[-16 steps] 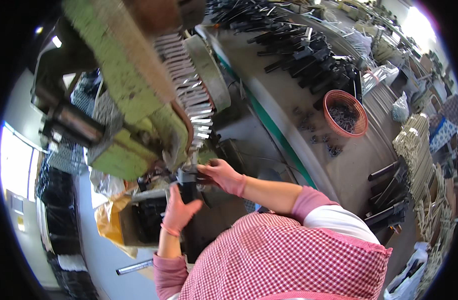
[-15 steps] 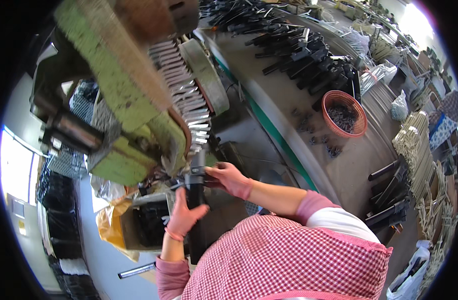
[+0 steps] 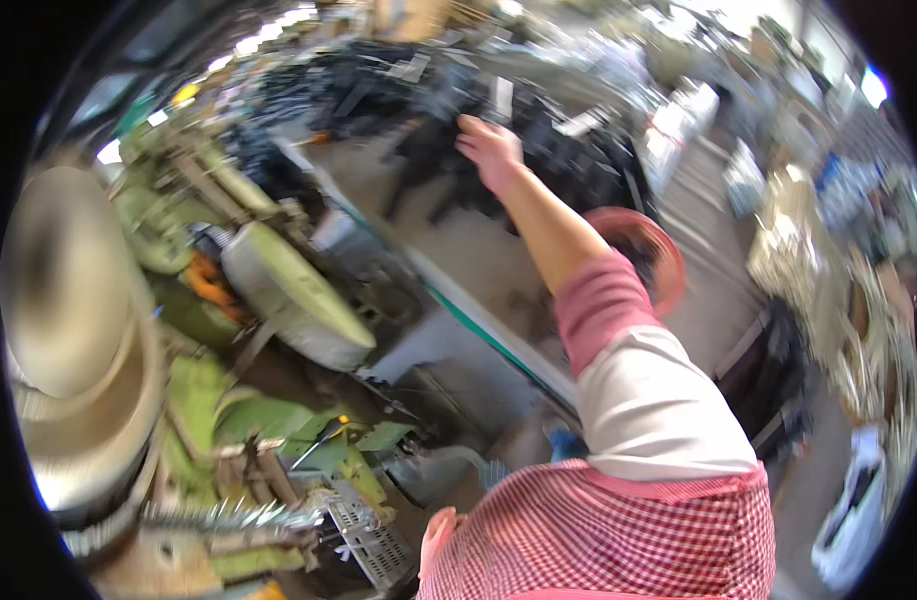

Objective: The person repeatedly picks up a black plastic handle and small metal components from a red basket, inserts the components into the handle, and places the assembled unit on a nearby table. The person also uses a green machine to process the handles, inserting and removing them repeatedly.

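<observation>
The right hand (image 3: 491, 150) reaches far across the bench, fingers spread over the dark metal parts (image 3: 569, 150), apparently picking one; blur hides any grip. The left hand (image 3: 437, 530) rests near, empty. Next: a firm grasp.

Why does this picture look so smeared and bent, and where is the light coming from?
Head view: motion blur smears nearly everything, worst over the heap of dark metal parts that the outstretched right hand reaches; the fisheye lens bends the green-edged workbench and rings the picture in black; daylight glares white at the upper right; the left hand shows only partly.
</observation>
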Available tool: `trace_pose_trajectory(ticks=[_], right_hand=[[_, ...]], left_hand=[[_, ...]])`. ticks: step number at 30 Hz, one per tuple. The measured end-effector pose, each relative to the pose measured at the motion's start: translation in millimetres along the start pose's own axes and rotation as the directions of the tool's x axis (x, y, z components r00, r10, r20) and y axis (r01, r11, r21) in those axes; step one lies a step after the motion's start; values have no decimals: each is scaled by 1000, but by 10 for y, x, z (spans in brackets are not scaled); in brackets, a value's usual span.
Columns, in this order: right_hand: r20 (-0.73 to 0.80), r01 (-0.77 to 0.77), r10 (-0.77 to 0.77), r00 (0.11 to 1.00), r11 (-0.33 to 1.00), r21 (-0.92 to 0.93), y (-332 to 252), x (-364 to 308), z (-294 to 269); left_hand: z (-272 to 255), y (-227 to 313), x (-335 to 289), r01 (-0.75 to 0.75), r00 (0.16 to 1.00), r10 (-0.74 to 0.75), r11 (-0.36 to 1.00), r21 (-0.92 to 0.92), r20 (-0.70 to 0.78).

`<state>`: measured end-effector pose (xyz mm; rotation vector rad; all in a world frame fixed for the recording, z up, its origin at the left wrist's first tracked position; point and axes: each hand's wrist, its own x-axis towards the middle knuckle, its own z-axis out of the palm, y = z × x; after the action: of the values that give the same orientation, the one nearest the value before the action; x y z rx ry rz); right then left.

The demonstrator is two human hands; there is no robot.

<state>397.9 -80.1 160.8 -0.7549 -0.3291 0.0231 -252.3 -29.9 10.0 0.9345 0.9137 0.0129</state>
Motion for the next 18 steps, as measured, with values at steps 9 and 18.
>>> trace_pose_trajectory(ticks=[9, 18], right_hand=[[-701, -923, -610, 370, -330, -200, -1672, -3298, -3862], [-931, -841, -268, 246, 418, -343, -2124, -3925, -5283]], left_hand=[[284, -55, 729, 56, 993, -100, 860, 508, 60], [1290, 310, 1091, -91, 937, -176, 710, 699, 301]])
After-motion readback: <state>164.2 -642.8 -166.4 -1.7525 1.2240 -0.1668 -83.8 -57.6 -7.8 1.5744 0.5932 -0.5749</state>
